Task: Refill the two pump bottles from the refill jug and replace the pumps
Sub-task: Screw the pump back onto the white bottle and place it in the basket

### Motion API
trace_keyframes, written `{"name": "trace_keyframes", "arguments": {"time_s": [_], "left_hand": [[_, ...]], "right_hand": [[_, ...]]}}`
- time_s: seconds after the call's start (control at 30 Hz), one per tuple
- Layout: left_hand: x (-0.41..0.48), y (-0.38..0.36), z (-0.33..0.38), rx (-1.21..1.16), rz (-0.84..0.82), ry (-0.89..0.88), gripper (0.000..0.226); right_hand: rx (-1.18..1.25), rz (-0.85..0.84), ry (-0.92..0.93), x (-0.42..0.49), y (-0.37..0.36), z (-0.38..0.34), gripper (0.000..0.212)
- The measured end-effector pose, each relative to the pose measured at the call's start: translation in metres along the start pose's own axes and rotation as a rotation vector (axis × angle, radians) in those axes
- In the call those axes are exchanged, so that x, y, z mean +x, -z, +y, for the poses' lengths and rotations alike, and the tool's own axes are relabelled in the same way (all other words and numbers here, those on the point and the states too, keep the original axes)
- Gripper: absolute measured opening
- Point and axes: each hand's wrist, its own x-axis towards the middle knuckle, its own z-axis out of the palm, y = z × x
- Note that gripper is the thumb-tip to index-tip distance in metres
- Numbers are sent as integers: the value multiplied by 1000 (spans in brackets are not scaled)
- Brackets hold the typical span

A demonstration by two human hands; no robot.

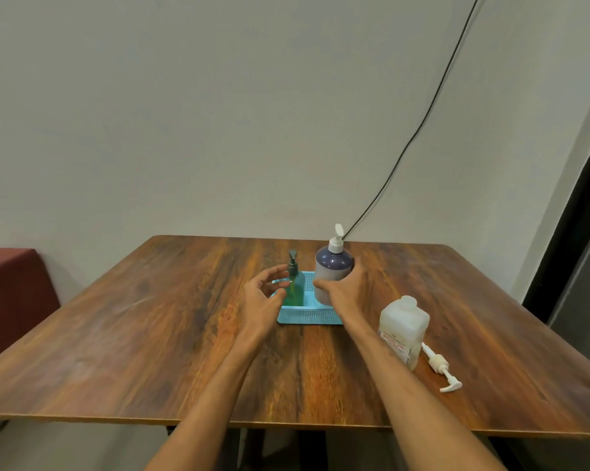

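A light blue basket [307, 317] sits mid-table with two pump bottles standing in it. The small green bottle [295, 289] has a dark pump on top. The larger white bottle [331, 270] with a dark purple upper part carries a white pump. My right hand [346, 290] grips the large bottle around its lower body. My left hand [264, 297] hovers just left of the green bottle with fingers spread and curved, holding nothing. The translucent refill jug [404, 329] stands uncapped at the right, and its loose white pump [441, 367] lies on the table beside it.
The wooden table [151, 334] ends in a front edge near me. A black cable [422, 120] runs down the wall behind the bottles. A red seat [11, 294] is at the left, a dark door frame [578, 205] at the right.
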Motion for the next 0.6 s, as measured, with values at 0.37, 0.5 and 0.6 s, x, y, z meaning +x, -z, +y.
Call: {"name": "trace_keyframes", "arguments": {"time_s": [0.37,0.5,0.6], "left_hand": [[34,-1,-29,105,148,69,22],[39,-2,-34,132,146,73,22],[41,-3,-41,161,141,93,22]], "right_hand": [[-113,-47,-105,37,-23,30,80],[-181,-59,-140,37,-29,39,80],[-245,-65,-135,35,-32,45,79]]}}
